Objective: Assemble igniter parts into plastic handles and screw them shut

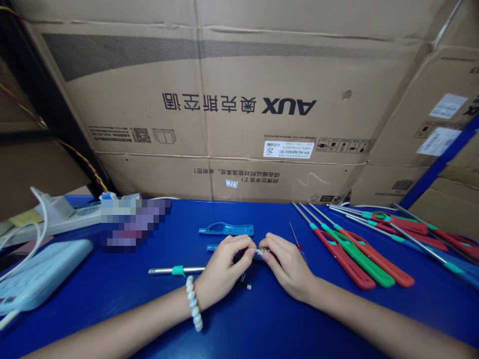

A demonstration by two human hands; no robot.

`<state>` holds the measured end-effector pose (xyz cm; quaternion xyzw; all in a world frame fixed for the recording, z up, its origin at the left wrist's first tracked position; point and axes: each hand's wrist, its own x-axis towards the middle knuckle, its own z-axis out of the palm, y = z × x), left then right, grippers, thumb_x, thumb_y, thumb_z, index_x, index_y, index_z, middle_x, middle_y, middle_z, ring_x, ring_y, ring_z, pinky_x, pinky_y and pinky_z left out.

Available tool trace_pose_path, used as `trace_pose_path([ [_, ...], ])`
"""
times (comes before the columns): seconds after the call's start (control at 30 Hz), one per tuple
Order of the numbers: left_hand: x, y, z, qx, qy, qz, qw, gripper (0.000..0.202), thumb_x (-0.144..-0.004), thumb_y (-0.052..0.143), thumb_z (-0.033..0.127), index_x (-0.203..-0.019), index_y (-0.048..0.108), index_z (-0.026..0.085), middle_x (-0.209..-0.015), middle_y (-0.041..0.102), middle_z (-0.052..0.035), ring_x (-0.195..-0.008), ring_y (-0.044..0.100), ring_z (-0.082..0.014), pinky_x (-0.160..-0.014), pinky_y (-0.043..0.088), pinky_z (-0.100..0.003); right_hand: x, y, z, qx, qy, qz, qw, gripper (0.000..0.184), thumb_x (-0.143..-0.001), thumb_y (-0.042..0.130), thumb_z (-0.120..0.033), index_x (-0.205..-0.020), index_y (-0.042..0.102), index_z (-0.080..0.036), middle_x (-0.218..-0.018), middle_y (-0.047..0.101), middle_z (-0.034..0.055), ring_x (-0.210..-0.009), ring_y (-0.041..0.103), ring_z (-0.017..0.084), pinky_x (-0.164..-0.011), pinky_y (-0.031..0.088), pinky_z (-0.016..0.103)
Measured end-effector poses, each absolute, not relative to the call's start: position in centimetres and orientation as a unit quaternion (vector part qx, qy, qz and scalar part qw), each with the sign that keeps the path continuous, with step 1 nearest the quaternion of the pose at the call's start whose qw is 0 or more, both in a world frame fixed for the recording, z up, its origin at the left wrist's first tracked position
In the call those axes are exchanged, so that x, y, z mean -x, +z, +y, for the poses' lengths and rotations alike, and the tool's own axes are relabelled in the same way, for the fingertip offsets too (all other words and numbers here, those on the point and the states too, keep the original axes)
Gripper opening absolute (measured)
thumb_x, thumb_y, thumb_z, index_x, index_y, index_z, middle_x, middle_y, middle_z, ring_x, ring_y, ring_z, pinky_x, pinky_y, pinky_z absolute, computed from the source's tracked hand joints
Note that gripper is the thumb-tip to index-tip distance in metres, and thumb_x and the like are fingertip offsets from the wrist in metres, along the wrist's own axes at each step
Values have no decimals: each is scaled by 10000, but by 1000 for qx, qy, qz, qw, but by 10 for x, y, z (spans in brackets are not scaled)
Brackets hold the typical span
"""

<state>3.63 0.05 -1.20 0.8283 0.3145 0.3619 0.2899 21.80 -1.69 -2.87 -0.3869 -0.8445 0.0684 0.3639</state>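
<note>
My left hand (228, 262), with a beaded bracelet (193, 304) at its wrist, pinches a small whitish, metallic-looking part (261, 251). My right hand (288, 264) grips the same part from the other side; fingertips hide much of it. Just beyond lies a blue plastic handle half (239, 230) with an oval opening. A second blue piece (212, 247) shows partly behind my left hand. Left of that hand rests a metal lighter tube (164, 271) with a green collar. A small black piece with a pale tip (245, 285) lies below my fingers.
Several long-necked lighters (348, 259) in red, green and orange lie to the right. A thin red-handled tool (298, 245) is behind my right hand. At left are a power strip (84, 215) and a pale blue box (45, 271) with cables. Cardboard (224, 124) walls the back.
</note>
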Motion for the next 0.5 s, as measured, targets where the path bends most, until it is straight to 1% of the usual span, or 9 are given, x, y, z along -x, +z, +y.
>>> trace_pose_path([
  [0.27, -36, -12, 1, -840, 347, 314, 275, 226, -911, 407, 207, -709, 502, 180, -701, 554, 18, -688, 474, -146, -699, 316, -254, -216, -26, -17, 382, 47, -849, 362, 233, -970, 320, -259, -822, 485, -186, -743, 516, 30, -686, 498, 163, -628, 386, 273],
  [0.4, -34, -10, 0, -864, 328, 311, 222, 222, -927, 397, 198, -724, 485, 182, -718, 538, 23, -706, 470, -142, -712, 304, -259, -216, -26, -16, 380, 47, -849, 363, 248, -975, 319, -273, -805, 480, -190, -731, 512, 28, -669, 492, 160, -609, 379, 265],
  [0.5, -32, -7, 0, -886, 314, 297, 169, 239, -943, 370, 195, -725, 466, 178, -704, 508, 23, -673, 443, -137, -691, 293, -266, -217, -27, -14, 379, 52, -849, 365, 264, -980, 320, -306, -808, 484, -191, -729, 519, 28, -666, 492, 158, -609, 380, 265],
])
